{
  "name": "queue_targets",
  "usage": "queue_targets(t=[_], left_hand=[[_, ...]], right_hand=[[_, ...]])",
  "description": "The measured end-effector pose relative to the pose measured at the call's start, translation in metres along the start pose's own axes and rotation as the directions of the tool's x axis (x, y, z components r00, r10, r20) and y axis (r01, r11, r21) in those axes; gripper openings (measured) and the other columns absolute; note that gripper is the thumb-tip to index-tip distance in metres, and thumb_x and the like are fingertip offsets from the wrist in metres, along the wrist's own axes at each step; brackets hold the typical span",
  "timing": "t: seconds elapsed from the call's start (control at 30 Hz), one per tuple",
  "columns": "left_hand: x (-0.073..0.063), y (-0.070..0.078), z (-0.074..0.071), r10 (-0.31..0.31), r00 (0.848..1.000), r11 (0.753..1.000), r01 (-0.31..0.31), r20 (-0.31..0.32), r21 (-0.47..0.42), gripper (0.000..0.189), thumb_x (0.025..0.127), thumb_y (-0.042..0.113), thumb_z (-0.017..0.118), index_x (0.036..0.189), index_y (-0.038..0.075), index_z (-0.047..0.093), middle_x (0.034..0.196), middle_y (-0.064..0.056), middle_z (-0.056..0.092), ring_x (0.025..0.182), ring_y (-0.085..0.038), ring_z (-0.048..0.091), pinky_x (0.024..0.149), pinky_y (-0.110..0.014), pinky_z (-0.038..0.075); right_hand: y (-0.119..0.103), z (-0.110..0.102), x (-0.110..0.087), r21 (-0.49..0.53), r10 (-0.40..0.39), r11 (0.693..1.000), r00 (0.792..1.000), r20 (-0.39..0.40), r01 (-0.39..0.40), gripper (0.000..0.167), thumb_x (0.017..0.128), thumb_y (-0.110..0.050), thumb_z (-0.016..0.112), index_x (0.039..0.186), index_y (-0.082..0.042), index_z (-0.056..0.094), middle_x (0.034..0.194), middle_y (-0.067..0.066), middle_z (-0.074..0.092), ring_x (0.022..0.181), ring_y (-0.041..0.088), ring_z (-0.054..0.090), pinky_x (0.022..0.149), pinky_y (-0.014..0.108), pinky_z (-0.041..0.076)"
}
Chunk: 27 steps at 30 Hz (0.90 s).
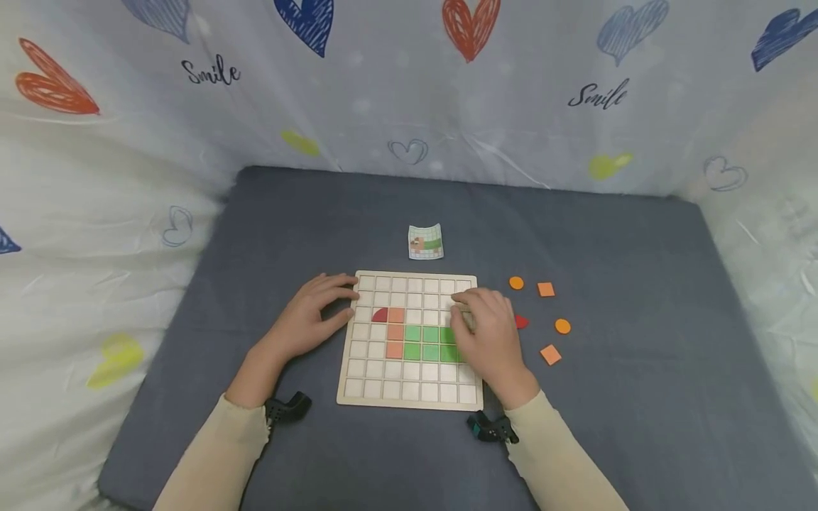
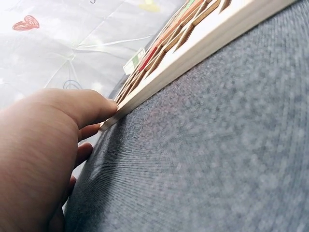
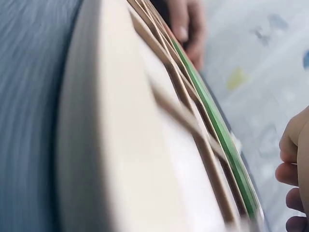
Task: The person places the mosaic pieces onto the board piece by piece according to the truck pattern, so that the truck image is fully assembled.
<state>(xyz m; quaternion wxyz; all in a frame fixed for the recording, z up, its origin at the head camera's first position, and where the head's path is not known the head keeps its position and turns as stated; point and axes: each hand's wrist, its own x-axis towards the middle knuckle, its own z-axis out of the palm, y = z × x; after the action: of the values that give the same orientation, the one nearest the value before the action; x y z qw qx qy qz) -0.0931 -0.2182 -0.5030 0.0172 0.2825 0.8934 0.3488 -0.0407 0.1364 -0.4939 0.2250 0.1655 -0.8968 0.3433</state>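
A wooden grid board [image 1: 377, 387] lies flat between the two hands. Set in its cells are a dark red quarter-round tile [image 1: 380, 315], an upright column of orange square tiles [image 1: 395, 332] and two rows of green square tiles [image 1: 431, 352]. My left hand [image 1: 313, 312] touches the board's left edge with its fingertips, fingers relaxed. In the left wrist view the thumb [image 2: 96, 107] meets the rim. Over the board's right side hovers my right hand [image 1: 491, 337], fingers loosely bent, hiding the right end of the green rows. Nothing shows between its fingers.
Right of the board lie orange round tiles [image 1: 516, 282], orange square tiles [image 1: 546, 289] and a red piece [image 1: 521, 322] partly behind the right hand. A small curled picture card [image 1: 426, 243] stands beyond the board. A heart-printed curtain [image 1: 358, 106] borders the grey cloth [image 1: 307, 213].
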Motion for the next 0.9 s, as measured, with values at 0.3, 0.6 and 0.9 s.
queue_targets(t=[0.3, 0.6, 0.9], left_hand=[[-0.001, 0.002, -0.001, -0.002, 1.000, 1.000, 0.002, -0.001, 0.001, 0.032, 0.105, 0.022, 0.079, 0.135, 0.013, 0.076, 0.158, -0.010, 0.060, 0.155, -0.036, 0.045, 0.139, -0.050, 0.018], [-0.002, 0.001, 0.001, -0.014, 1.000, 1.000, 0.014, -0.012, -0.007, 0.031, 0.105, 0.021, 0.079, 0.135, 0.014, 0.076, 0.158, -0.009, 0.060, 0.155, -0.036, 0.045, 0.139, -0.050, 0.018], [0.001, 0.001, 0.002, -0.007, 1.000, 1.000, 0.008, -0.013, 0.002, 0.031, 0.104, 0.020, 0.079, 0.135, 0.014, 0.076, 0.158, -0.009, 0.060, 0.155, -0.037, 0.045, 0.139, -0.051, 0.019]], right_hand=[[0.029, -0.037, -0.028, -0.078, 0.130, 0.987, 0.983, -0.130, -0.141, 0.017, 0.097, -0.004, 0.078, 0.112, 0.003, 0.080, 0.104, 0.019, 0.075, 0.088, 0.038, 0.063, 0.077, 0.049, 0.050], [0.039, -0.050, -0.043, -0.212, 0.253, 0.940, 0.963, -0.090, -0.267, 0.020, 0.094, -0.013, 0.085, 0.108, 0.000, 0.081, 0.097, 0.017, 0.072, 0.082, 0.038, 0.062, 0.070, 0.048, 0.042], [0.042, -0.050, -0.044, -0.218, 0.272, 0.933, 0.957, -0.099, -0.287, 0.014, 0.095, -0.008, 0.081, 0.107, -0.001, 0.083, 0.095, 0.016, 0.066, 0.078, 0.037, 0.057, 0.069, 0.046, 0.040]])
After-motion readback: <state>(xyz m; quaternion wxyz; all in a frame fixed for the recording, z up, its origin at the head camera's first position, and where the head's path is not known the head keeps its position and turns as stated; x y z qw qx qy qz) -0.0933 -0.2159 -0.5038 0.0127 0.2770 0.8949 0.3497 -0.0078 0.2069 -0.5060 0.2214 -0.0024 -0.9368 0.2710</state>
